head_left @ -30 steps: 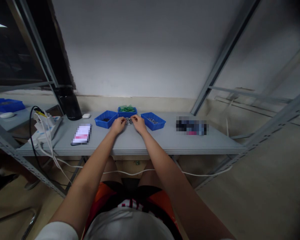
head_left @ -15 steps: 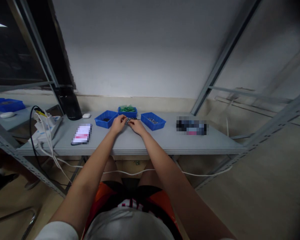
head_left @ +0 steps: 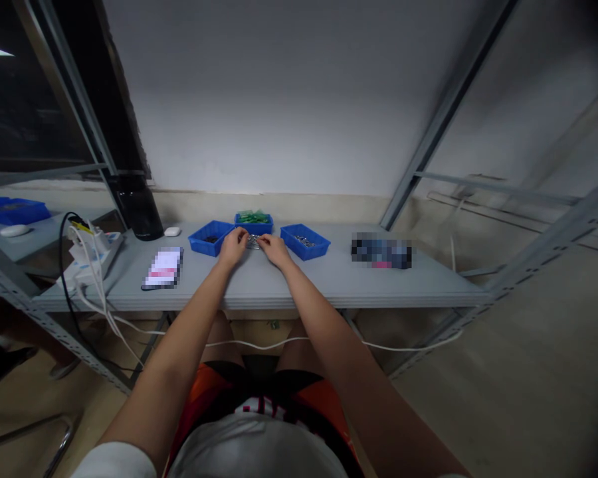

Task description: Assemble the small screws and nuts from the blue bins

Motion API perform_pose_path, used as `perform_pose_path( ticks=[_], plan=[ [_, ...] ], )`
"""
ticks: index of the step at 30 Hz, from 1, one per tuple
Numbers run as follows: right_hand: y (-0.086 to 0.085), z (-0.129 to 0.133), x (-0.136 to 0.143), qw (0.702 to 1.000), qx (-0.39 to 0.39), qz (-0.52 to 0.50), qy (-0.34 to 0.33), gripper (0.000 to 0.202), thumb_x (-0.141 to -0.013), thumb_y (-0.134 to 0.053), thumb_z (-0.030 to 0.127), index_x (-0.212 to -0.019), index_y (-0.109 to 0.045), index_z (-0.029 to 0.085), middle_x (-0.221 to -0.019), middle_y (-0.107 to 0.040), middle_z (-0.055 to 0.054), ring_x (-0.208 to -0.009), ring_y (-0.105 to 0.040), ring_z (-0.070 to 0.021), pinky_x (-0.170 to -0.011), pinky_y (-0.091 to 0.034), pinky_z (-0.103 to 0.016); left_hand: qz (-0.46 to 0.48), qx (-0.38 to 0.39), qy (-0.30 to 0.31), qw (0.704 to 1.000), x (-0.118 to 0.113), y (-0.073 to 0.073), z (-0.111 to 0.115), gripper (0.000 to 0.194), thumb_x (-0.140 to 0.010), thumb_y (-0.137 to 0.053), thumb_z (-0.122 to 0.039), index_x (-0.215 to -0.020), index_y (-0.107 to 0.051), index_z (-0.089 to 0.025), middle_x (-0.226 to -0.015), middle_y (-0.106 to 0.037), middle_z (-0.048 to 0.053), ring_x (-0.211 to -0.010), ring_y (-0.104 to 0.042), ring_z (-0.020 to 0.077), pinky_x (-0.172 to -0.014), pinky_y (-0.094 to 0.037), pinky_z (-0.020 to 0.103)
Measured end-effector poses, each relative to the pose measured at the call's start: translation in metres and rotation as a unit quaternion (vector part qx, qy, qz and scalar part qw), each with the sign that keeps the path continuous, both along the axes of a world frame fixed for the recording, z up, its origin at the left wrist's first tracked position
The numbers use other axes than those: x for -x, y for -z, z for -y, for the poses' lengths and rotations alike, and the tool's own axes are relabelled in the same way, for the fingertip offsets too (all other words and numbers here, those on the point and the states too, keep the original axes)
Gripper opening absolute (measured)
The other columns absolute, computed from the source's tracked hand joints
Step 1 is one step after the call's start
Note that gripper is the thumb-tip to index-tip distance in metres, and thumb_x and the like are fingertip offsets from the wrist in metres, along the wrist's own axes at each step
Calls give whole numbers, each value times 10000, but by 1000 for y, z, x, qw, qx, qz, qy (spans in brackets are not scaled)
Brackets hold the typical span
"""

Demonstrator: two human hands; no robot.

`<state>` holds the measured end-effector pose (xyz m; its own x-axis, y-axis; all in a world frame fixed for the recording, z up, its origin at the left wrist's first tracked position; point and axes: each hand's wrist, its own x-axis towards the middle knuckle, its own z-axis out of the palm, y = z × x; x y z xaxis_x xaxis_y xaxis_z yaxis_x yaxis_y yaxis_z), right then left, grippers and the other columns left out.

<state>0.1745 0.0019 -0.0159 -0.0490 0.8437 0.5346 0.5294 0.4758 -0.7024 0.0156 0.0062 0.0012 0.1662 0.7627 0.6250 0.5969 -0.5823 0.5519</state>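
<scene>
We have both hands out on the gray table (head_left: 259, 282). Our left hand (head_left: 233, 248) and our right hand (head_left: 276, 252) are near each other, with the shiny bits (head_left: 252, 243) between them. The shiny bits lie low, close to the table top. The fingers of both hands bend in toward them, with the tips close together. The tips are too small to see well, so we cannot tell if either hand pinches a bit or just touches it.

Three blue bins sit around our hands. The left bin (head_left: 202, 248) has dark bits (head_left: 211, 239) in it and is just beside our left hand. The back bin (head_left: 254, 228) is behind the shiny bits and holds a pile of green bits (head_left: 254, 216). The right bin (head_left: 315, 252) is near our right hand, with silver bits (head_left: 305, 241) inside.

On the left side of the table we see a phone (head_left: 163, 267), a small white case (head_left: 172, 232) and a tall black bottle (head_left: 143, 211). The power strip (head_left: 110, 251) has plugs and white wires (head_left: 98, 279) on it. Well apart, to the right, is a blurry dark thing (head_left: 381, 252); we cannot tell what it is.
</scene>
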Motion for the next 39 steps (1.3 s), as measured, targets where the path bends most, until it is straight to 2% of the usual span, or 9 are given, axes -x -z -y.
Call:
perform_pose_path(
  ticks=[2,5,9,22,27,29,33,39],
  plan=[
    [-3,1,-1,999,-4,-34,22,176,-794,-536,284,-837,-678,190,-817,-691,-37,-745,-595,-161,-747,-449,-285,-4,3,4,1000,0,0,0,191,-852,-448,-223,-879,-619,-142,-867,-654,74,-781,-565,159,-767,-438,273],
    [-9,2,-2,995,-17,-91,41,203,-797,-506,291,-850,-665,176,-798,-680,-37,-738,-594,-156,-741,-450,-276,-32,19,44,998,-2,1,3,185,-849,-462,-241,-867,-620,-146,-862,-659,72,-776,-568,162,-754,-436,267],
    [-13,4,-1,991,-18,-129,33,202,-788,-503,296,-849,-651,173,-764,-663,-26,-706,-580,-145,-718,-447,-260,-75,41,91,992,-4,1,6,190,-850,-460,-248,-864,-621,-148,-829,-664,65,-737,-567,160,-732,-438,268],
    [-3,-5,1,992,28,-126,12,178,-780,-507,295,-814,-632,173,-743,-642,-22,-680,-575,-138,-703,-451,-273,-83,50,23,995,1,5,0,169,-842,-469,-183,-879,-633,-161,-910,-684,97,-834,-603,197,-768,-448,289],
    [1,-6,2,989,48,-140,-7,199,-782,-485,290,-904,-600,184,-753,-624,-14,-671,-568,-131,-668,-456,-263,-78,51,24,995,2,4,2,154,-832,-490,-178,-863,-640,-163,-910,-686,96,-833,-600,198,-772,-448,287],
    [-1,-4,3,986,65,-150,-35,201,-778,-472,267,-927,-585,194,-756,-620,-6,-660,-561,-123,-647,-456,-250,-75,51,27,995,3,4,3,146,-826,-503,-179,-850,-646,-163,-905,-687,99,-832,-601,201,-771,-447,285],
    [-8,3,6,978,108,-165,-71,176,-771,-427,220,-844,-585,188,-740,-611,-1,-618,-534,-106,-595,-437,-224,-66,56,21,996,3,4,4,152,-824,-509,-179,-866,-654,-160,-933,-688,109,-853,-602,206,-778,-447,283],
    [-13,8,7,971,121,-188,-84,157,-764,-476,283,-783,-590,175,-664,-573,13,-580,-506,-93,-471,-343,-178,-76,71,-1,995,2,0,7,179,-840,-507,-218,-920,-658,-165,-967,-686,105,-886,-606,202,-804,-444,280]
  ],
)
